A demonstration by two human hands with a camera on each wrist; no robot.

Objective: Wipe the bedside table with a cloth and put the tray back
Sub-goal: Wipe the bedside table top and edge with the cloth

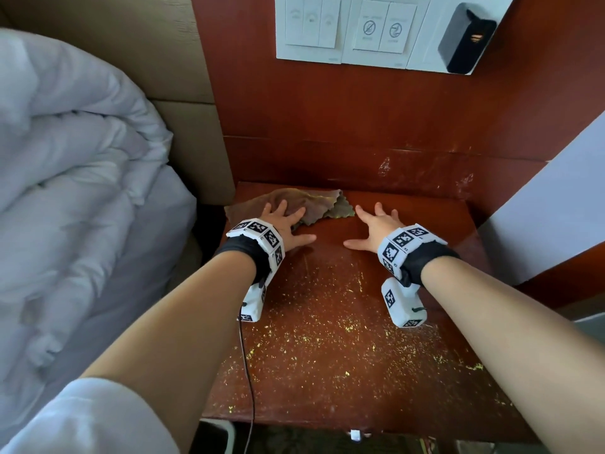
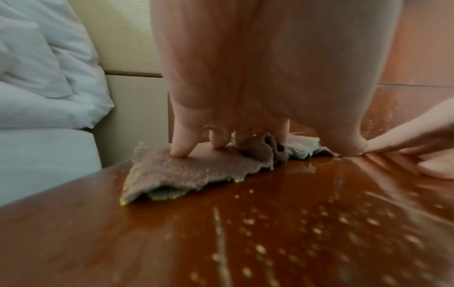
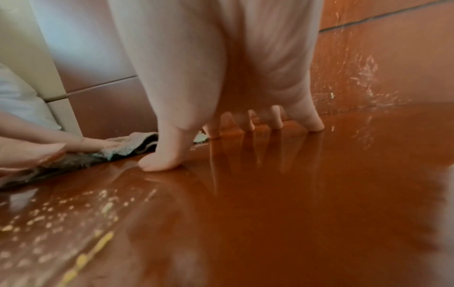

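A crumpled brown-grey cloth [image 1: 304, 204] [image 2: 186, 167] [image 3: 127, 145] lies at the back left of the red-brown bedside table [image 1: 343, 371] [image 2: 172, 242] [image 3: 282, 203]. My left hand [image 1: 284, 221] [image 2: 221, 143] presses flat on the cloth with spread, straight fingers. Beside it, my right hand [image 1: 373, 224] [image 3: 236, 139] rests flat on the bare tabletop, fingers spread, just right of the cloth. Yellow crumbs and specks cover the front part of the tabletop. No tray is in view.
A bed with a white duvet [image 1: 72, 191] stands directly left of the table. Behind the table rises a red wooden panel [image 1: 360, 119] with white switch plates [image 1: 343, 31] and a black box [image 1: 465, 37]. A white wall [image 1: 556, 208] closes the right side.
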